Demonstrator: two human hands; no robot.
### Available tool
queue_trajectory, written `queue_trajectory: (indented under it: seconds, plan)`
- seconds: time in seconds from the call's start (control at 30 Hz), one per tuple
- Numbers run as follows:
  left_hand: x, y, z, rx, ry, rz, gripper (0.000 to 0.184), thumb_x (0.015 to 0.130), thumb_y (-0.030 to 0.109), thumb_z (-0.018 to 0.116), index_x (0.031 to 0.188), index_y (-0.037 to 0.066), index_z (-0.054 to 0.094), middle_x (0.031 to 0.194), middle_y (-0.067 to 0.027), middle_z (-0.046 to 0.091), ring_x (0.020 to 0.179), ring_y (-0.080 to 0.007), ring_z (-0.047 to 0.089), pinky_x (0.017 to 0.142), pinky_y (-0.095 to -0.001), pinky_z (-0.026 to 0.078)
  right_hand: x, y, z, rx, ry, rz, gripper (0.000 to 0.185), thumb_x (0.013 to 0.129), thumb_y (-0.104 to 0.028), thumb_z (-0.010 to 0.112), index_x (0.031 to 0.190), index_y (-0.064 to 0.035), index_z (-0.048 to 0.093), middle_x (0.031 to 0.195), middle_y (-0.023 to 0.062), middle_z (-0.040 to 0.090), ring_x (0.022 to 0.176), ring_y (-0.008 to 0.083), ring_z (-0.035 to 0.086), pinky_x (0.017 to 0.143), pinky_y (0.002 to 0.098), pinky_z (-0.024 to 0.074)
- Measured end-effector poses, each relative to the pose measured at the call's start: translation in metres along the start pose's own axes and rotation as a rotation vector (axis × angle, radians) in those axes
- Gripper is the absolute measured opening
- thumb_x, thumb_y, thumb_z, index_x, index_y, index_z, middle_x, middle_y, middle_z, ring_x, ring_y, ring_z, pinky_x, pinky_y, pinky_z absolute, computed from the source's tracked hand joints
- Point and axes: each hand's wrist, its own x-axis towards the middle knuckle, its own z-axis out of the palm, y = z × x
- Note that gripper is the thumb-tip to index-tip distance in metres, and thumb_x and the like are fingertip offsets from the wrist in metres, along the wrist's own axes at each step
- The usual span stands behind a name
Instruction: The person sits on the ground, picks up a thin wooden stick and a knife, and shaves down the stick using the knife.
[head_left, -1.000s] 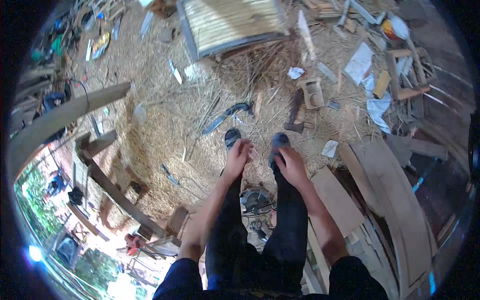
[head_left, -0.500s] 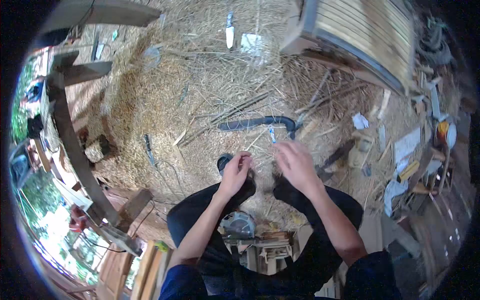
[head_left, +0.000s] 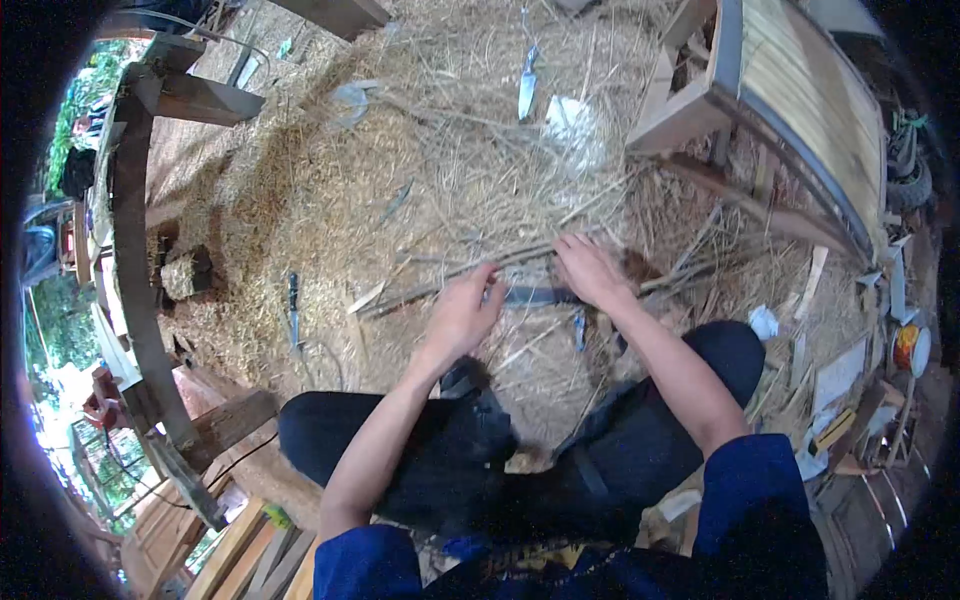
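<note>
Sticks on straw, left hand loosely open, right hand at them, grip unclear.

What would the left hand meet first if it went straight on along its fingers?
Probably the long, thin brown stick lying on the straw-strewn ground, just beyond the fingertips of the left hand. Depth is unclear, so it might pass above.

No wording comes through clearly here: at the bottom centre of the frame, the dark shirt carries pale printed marks, too blurred to read. Over at the right edge, there's a white tub with an orange-and-red patch, its print too small to make out.
</note>
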Motion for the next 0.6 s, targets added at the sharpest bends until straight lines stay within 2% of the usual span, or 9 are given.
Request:
queue_trajectory:
  seconds: [0.07,0.13,0.23,0.27,0.3,0.43,0.53,0.57,0.6]
  plan:
    - [-0.008,0.003,-0.006,-0.100,-0.133,-0.124,0.036,0.096,0.028,0.055,0.122,0.003,0.057,0.103,-0.0239,0.067,0.097,-0.0402,0.065,0.084,-0.0455,0.050,0.001,-0.014,-0.004,0.008,-0.069,-0.053,0.025,0.083,-0.011,0.062,0.107,-0.0047,0.063,0.112,0.0125,0.062,0.111,0.0310,0.056,0.093,0.0452,0.0425]
    - [-0.006,-0.001,-0.006,-0.102,-0.254,-0.241,0.039,0.096,0.030,0.054,0.125,0.004,0.057,0.105,-0.0241,0.067,0.099,-0.0397,0.065,0.086,-0.0456,0.050,0.000,-0.003,0.005,-0.063,-0.089,-0.049,0.036,0.085,-0.012,0.062,0.120,-0.0070,0.059,0.125,0.0135,0.056,0.121,0.0314,0.052,0.102,0.0467,0.0385]
    - [0.002,-0.015,0.009,0.031,-0.210,-0.060,0.043,0.097,0.032,0.054,0.129,0.003,0.055,0.112,-0.0228,0.066,0.102,-0.0365,0.065,0.087,-0.0435,0.050,0.004,0.013,0.013,-0.147,-0.243,0.004,0.050,0.087,-0.013,0.061,0.136,-0.0102,0.051,0.144,0.0137,0.044,0.134,0.0319,0.042,0.112,0.0505,0.0317]
    - [0.004,-0.013,0.011,0.081,-0.205,-0.008,0.044,0.098,0.032,0.054,0.130,0.002,0.055,0.114,-0.0218,0.066,0.102,-0.0348,0.065,0.086,-0.0421,0.051,0.006,0.016,0.018,-0.134,-0.194,0.020,0.049,0.087,-0.014,0.061,0.135,-0.0112,0.052,0.142,0.0136,0.046,0.132,0.0316,0.043,0.112,0.0513,0.0316]
    - [0.007,-0.012,0.011,0.100,-0.165,0.060,0.045,0.097,0.032,0.055,0.131,0.003,0.055,0.112,-0.0224,0.066,0.101,-0.0370,0.064,0.087,-0.0442,0.050,0.007,0.016,0.021,-0.119,-0.147,0.040,0.048,0.087,-0.015,0.060,0.134,-0.0122,0.053,0.141,0.0135,0.048,0.131,0.0314,0.045,0.112,0.0522,0.0316]
    - [0.015,-0.014,0.004,0.062,-0.243,0.037,0.044,0.097,0.032,0.054,0.131,0.004,0.055,0.109,-0.0217,0.067,0.099,-0.0394,0.065,0.088,-0.0458,0.050,0.004,0.012,0.022,-0.152,-0.097,0.098,0.045,0.089,-0.015,0.057,0.134,-0.0142,0.054,0.136,0.0137,0.052,0.129,0.0316,0.046,0.111,0.0512,0.0334]
    - [0.020,-0.026,0.008,0.110,-0.274,0.061,0.043,0.096,0.031,0.054,0.130,0.004,0.056,0.110,-0.0205,0.068,0.099,-0.0397,0.064,0.089,-0.0479,0.049,-0.004,0.023,0.041,-0.240,-0.031,0.061,0.038,0.087,-0.015,0.063,0.124,-0.0147,0.057,0.122,0.0118,0.055,0.118,0.0289,0.051,0.098,0.0456,0.0376]
    - [0.021,-0.028,0.011,0.144,-0.245,0.110,0.042,0.096,0.031,0.054,0.129,0.004,0.057,0.109,-0.0208,0.068,0.099,-0.0398,0.064,0.089,-0.0485,0.049,-0.008,0.031,0.050,-0.297,-0.029,0.045,0.028,0.086,-0.015,0.063,0.114,-0.0154,0.063,0.112,0.0094,0.059,0.111,0.0273,0.054,0.098,0.0458,0.0371]
    - [0.022,-0.028,0.012,0.178,-0.211,0.149,0.042,0.096,0.031,0.054,0.128,0.004,0.057,0.109,-0.0211,0.068,0.099,-0.0400,0.064,0.089,-0.0490,0.048,-0.010,0.029,0.043,-0.299,-0.107,0.049,0.025,0.086,-0.015,0.063,0.111,-0.0150,0.064,0.110,0.0088,0.059,0.111,0.0272,0.054,0.098,0.0456,0.0372]
